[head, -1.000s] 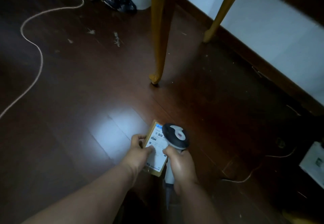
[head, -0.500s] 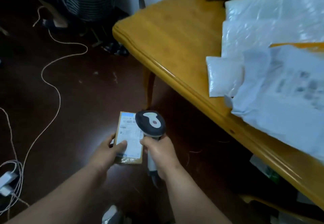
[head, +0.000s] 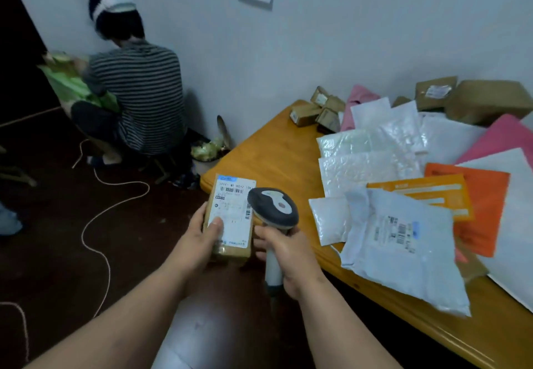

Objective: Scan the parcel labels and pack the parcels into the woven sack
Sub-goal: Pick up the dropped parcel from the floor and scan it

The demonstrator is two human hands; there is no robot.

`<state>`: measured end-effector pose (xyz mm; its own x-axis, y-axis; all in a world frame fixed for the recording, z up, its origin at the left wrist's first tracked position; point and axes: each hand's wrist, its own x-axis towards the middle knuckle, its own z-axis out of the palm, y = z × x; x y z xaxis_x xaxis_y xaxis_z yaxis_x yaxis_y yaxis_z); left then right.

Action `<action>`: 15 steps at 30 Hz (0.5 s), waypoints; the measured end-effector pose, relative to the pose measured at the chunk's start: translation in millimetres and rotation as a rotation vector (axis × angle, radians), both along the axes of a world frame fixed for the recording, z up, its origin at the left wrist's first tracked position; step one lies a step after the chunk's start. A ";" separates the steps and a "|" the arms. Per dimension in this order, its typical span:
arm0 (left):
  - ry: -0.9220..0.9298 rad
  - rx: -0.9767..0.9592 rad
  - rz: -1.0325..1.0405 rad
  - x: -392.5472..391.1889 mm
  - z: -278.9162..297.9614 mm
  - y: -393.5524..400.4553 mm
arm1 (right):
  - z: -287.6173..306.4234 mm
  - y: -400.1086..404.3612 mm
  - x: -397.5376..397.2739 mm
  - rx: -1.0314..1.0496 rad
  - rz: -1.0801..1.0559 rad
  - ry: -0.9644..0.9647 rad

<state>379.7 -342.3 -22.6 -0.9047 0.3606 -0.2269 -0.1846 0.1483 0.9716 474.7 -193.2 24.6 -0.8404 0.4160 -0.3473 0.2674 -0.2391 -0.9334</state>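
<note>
While the wooden desk (head: 259, 155) fills the right side of the view, a heap of parcels lies across it, too overlapped to count whole; what can be told apart is one large cardboard box (head: 490, 100) at the far edge with a smaller labelled box (head: 435, 91) beside it, a cluster of about four small cartons (head: 320, 110) near the far corner, two pink mailers (head: 501, 138), two orange mailers (head: 487, 195), several white bubble mailers (head: 366, 166), and one grey poly mailer (head: 403, 253) with a label nearest the front edge; a second person (head: 138, 91) in a striped shirt crouches by the wall at the far left, next to something green (head: 69, 83) that cannot be made out; one pale cord (head: 95, 224) loops over the dark floor (head: 52, 253). Off the desk, held in the air just before its corner, is one brown parcel (head: 229, 221), label up; the left hand (head: 199, 241) grips its lower left side, fingers curled under it and thumb pressed flat on the label; the right hand (head: 285, 249) is wrapped tightly round the grip of the single barcode scanner (head: 274, 210), whose head sits just beside the parcel's right edge, over the label's side barcode.
</note>
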 end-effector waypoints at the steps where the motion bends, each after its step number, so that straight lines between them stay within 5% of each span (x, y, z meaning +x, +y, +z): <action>1: 0.058 -0.037 -0.019 -4.5 7.7 5.1 | 7.1 4.9 0.3 0.019 -0.016 0.012; 7: 0.122 -0.050 -0.098 -28.5 24.0 50.9 | 29.4 39.7 -7.0 0.038 -0.064 0.011; 15: -0.042 0.130 -0.070 -58.7 32.4 128.9 | 44.1 102.4 -40.1 -0.009 -0.053 0.070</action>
